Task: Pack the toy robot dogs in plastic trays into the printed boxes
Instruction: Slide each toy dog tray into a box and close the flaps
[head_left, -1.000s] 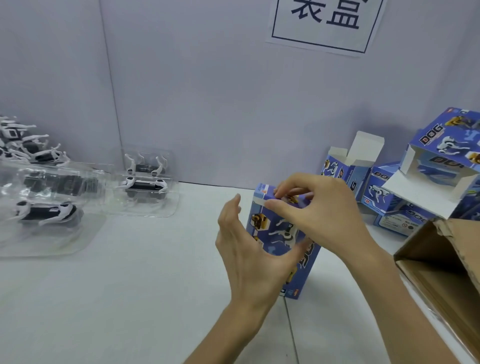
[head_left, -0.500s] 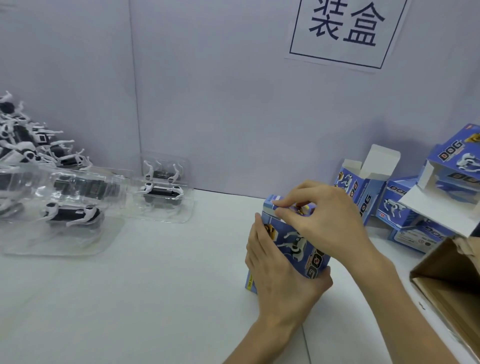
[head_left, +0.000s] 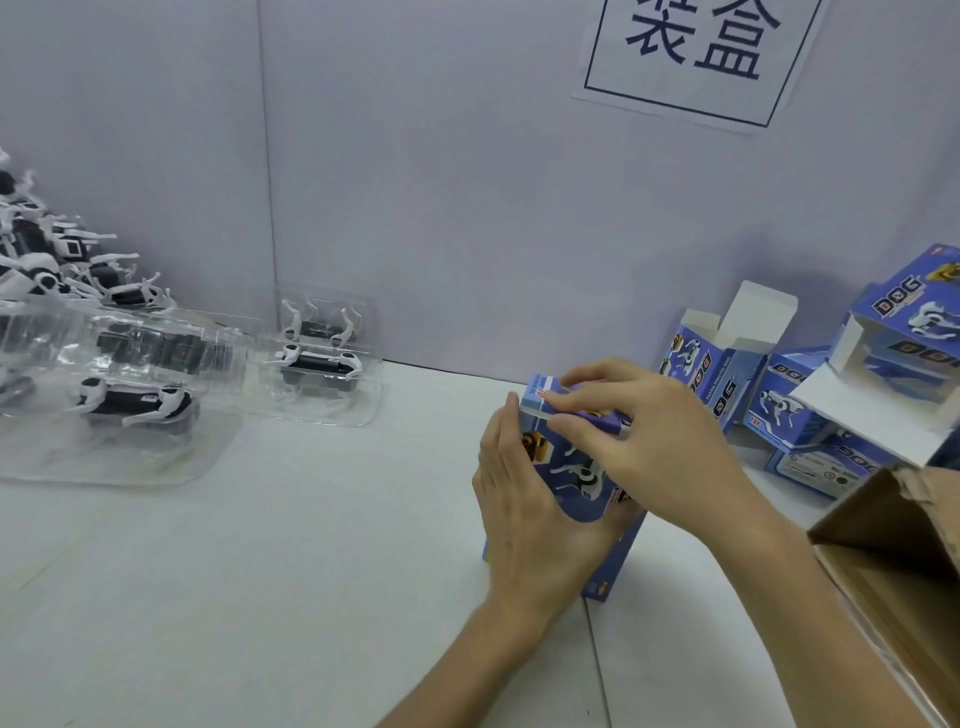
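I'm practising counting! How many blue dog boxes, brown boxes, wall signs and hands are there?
Blue dog boxes: 5 in clear view
Brown boxes: 1
Wall signs: 1
Hands: 2, the left hand and the right hand
Total: 9

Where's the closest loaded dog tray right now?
Head view, left of centre: the small tray sits on the table by the back wall, just right of the bigger tray pile.

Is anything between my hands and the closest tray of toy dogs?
Nothing visible. The left hand and right hand are both on the blue box; only bare table lies between them and the closest tray, leftward by the wall.
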